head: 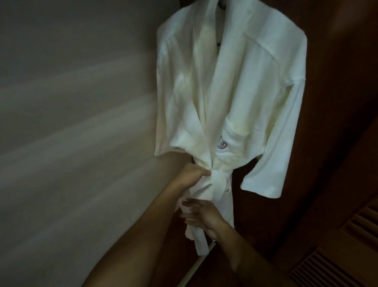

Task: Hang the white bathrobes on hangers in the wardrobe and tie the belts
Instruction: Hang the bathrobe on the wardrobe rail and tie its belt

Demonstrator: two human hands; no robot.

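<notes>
Wardrobe (338,84): hands (194,175) at belt (218,182)

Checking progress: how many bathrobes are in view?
1: a white bathrobe hanging in the wardrobe, the left hand at its belt. Others may hang out of frame.

We see a dim, murky picture. The wall (54,109) is smeared with streaks of motion blur. The white bathrobe (235,82) is the brightest thing, soft-edged; dark wood (349,83) carries a faint reddish sheen, and lines bend near the edges.
</notes>
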